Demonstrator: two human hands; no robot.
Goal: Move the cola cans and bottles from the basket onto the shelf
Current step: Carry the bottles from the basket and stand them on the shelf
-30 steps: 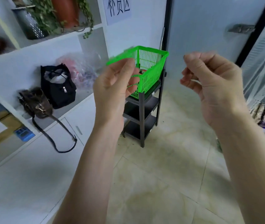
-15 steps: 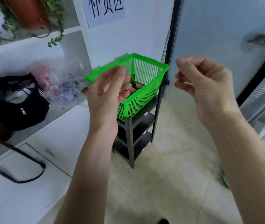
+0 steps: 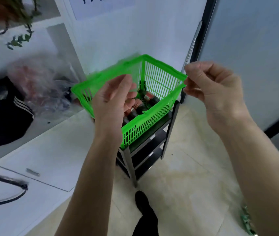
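Note:
A green plastic basket (image 3: 154,119) stands on top of a small black and metal rack (image 3: 152,147) in the corner. Dark cola bottles with red labels (image 3: 149,97) lie inside it; I cannot make out any cans. My left hand (image 3: 111,99) hangs raised in front of the basket's near left side, fingers loosely bent, holding nothing and hiding part of the contents. My right hand (image 3: 210,84) is raised at the basket's far right corner, fingers curled in against the thumb, with nothing in them.
A white cabinet (image 3: 50,150) runs along the left, with a black bag (image 3: 2,120) and a clear plastic bag (image 3: 45,86) in its niche and a plant (image 3: 16,14) above. A glass door (image 3: 254,48) stands right. My shoe (image 3: 142,200) and a green packet (image 3: 246,220) are on the tiled floor.
I have walked closer, so the basket and rack now appear larger and lower, with the bottles inside visible. Both hands stay raised and hold nothing.

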